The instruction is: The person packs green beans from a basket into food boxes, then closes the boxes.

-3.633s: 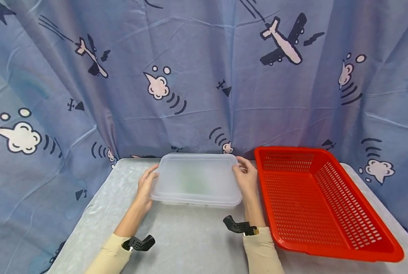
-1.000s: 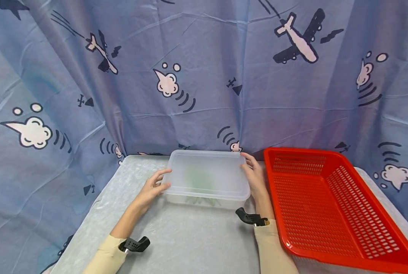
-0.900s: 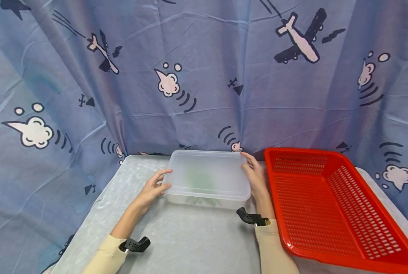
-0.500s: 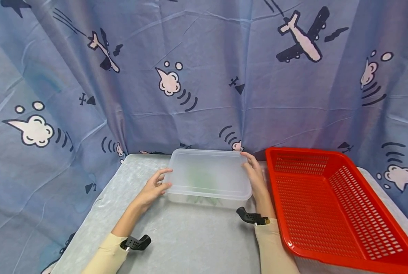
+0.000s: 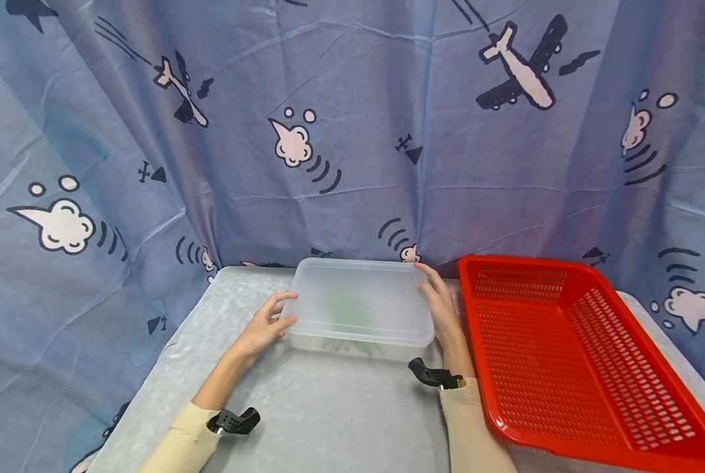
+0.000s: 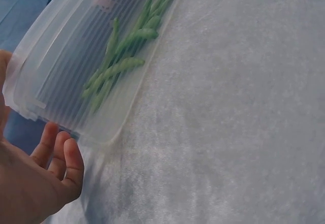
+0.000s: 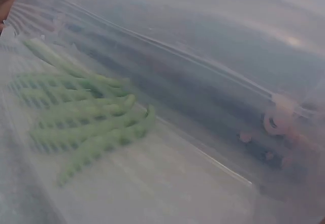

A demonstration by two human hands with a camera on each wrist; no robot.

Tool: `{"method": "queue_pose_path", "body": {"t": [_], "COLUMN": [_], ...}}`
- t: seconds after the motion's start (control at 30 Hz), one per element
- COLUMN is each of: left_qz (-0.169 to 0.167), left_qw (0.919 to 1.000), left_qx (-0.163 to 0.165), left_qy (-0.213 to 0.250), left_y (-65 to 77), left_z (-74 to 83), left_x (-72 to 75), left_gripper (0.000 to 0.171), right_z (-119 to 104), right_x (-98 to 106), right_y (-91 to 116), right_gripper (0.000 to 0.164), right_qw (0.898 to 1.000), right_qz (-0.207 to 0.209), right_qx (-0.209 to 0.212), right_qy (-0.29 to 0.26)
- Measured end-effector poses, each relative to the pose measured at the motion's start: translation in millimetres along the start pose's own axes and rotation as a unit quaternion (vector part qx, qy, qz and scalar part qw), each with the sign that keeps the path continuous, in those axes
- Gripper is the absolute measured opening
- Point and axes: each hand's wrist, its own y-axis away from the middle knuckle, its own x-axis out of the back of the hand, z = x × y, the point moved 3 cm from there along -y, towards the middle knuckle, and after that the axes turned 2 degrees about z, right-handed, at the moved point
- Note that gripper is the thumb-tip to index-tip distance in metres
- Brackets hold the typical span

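A clear plastic food container with a frosted lid (image 5: 358,302) lies at the back middle of the table, long side toward me. Through its front wall (image 5: 352,345) I see several long green pods (image 6: 122,51), blurred by the plastic; they may be beans or chillies. My left hand (image 5: 263,328) holds the lid's left edge between thumb and forefinger. In the left wrist view its other fingers (image 6: 73,158) hang loosely below the rim. My right hand (image 5: 441,305) grips the lid's right end, fingers at the back corner. Whether the lid is fastened, I cannot tell.
A large red perforated basket (image 5: 535,374) stands to the right, close to my right forearm. The table (image 5: 328,407) has a pale cloth cover. Behind it hangs a blue curtain (image 5: 358,131) printed with planes and clouds.
Compared with the earliest frame, the container's front wall shows more below the lid, and my left hand has changed its hold on the left edge. Over the last second almost nothing differs.
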Motion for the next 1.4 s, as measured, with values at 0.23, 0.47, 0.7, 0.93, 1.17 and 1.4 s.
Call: {"method": "queue_pose_path", "body": {"t": [0.23,0.47,0.7,0.93,1.17,1.4], "left_qz": [0.006,0.012,0.023,0.019,0.027,0.036], "left_qw": [0.9999,0.9994,0.9992,0.9990,0.9986,0.9984], "left_qx": [0.002,0.000,0.007,0.009,0.008,0.003], "left_qy": [-0.010,-0.032,-0.031,-0.040,-0.044,-0.043], "left_y": [1.7,-0.7,2.7,3.7,3.1,-0.2], "left_z": [0.2,-1.1,-7.0,-3.1,-3.7,-0.3], "left_x": [-3.4,-4.1,-3.5,-5.7,-7.4,-5.3], "left_gripper": [0.051,0.047,0.046,0.050,0.049,0.050], "right_z": [28.9,35.1,36.1,25.5,36.6,34.2], "right_x": [9.7,10.8,7.7,8.2,6.2,0.0], "right_y": [-8.5,-6.6,-4.5,1.6,10.0,26.9], "right_gripper": [0.042,0.038,0.040,0.041,0.051,0.074], "right_qw": [1.000,0.999,0.999,0.998,0.998,0.990], "right_qz": [0.014,0.042,0.040,0.038,0.015,-0.057], "right_qx": [-0.014,-0.009,-0.016,-0.026,0.008,0.004], "right_qy": [0.000,-0.018,-0.024,-0.044,-0.063,-0.133]}}
